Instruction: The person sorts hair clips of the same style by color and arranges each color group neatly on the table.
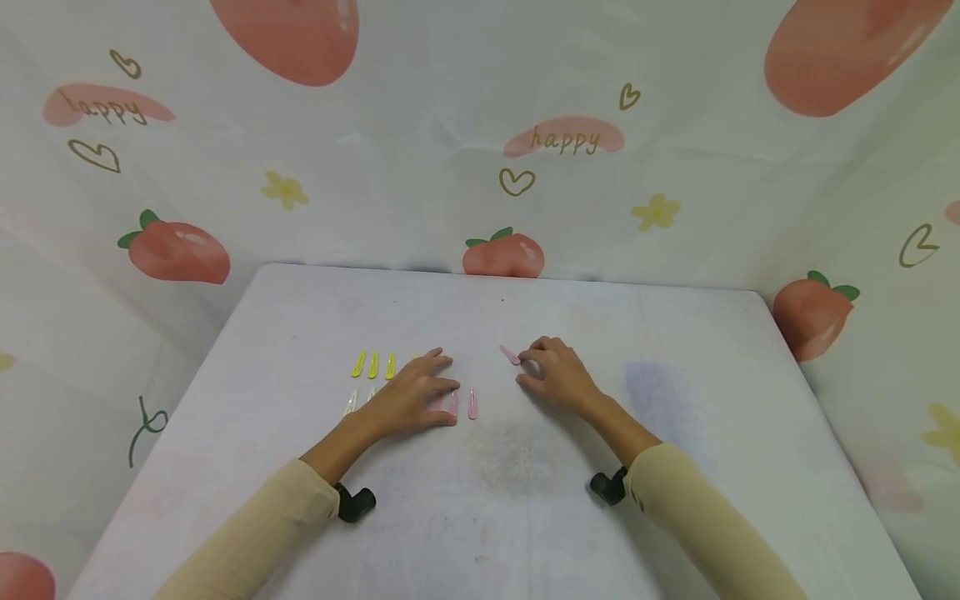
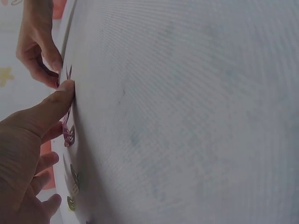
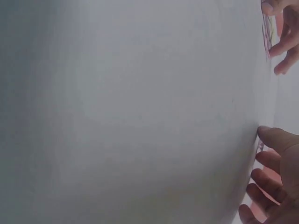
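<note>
In the head view my left hand [image 1: 412,393] rests low over a row of hair clips, thumb and forefinger at either end of a pink snap hair clip [image 1: 453,404]. Whether they pinch it cannot be told. Another pink clip [image 1: 472,404] lies just right of the thumb. My right hand [image 1: 557,375] has a fingertip at the lower end of a tilted pink clip [image 1: 509,355], its thumb apart from it. In the right wrist view this clip [image 3: 260,146] shows between thumb and forefinger. The left hand partly covers the clips beneath it.
Several yellow clips [image 1: 373,365] stand in a row at the back left, with white clips [image 1: 351,402] in front of them, partly behind the left hand. All lie on a white table [image 1: 525,533]. A patterned cloth [image 1: 420,150] hangs behind the table.
</note>
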Action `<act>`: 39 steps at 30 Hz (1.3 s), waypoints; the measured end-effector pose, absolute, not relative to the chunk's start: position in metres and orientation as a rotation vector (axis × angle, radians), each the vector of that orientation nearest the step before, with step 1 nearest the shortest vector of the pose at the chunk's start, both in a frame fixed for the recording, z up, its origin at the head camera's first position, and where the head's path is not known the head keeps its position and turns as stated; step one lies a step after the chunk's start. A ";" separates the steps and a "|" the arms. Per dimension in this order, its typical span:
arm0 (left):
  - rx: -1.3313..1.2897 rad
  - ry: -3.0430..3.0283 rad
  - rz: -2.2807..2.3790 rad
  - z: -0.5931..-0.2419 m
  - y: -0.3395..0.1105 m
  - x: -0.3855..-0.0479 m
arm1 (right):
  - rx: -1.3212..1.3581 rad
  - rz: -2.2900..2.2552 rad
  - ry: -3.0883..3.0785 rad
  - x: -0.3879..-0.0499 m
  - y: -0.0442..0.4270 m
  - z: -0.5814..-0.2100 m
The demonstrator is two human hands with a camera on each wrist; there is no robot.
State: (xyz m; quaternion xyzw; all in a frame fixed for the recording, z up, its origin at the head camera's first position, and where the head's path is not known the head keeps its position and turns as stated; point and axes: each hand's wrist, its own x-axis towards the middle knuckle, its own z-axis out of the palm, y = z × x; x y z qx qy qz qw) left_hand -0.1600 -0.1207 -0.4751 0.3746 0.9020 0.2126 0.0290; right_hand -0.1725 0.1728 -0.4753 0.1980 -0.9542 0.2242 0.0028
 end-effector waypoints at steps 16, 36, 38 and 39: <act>1.181 2.780 0.662 -0.477 -0.122 -0.162 | 0.501 0.744 -2.922 -0.183 0.167 -0.480; 1.185 2.773 0.677 -0.479 -0.122 -0.162 | 0.541 0.824 -3.015 -0.185 0.156 -0.479; 1.180 2.774 0.671 -0.479 -0.122 -0.162 | 0.613 0.842 -3.032 -0.181 0.155 -0.477; 1.174 2.775 0.668 -0.479 -0.122 -0.162 | 0.643 0.860 -3.040 -0.178 0.154 -0.476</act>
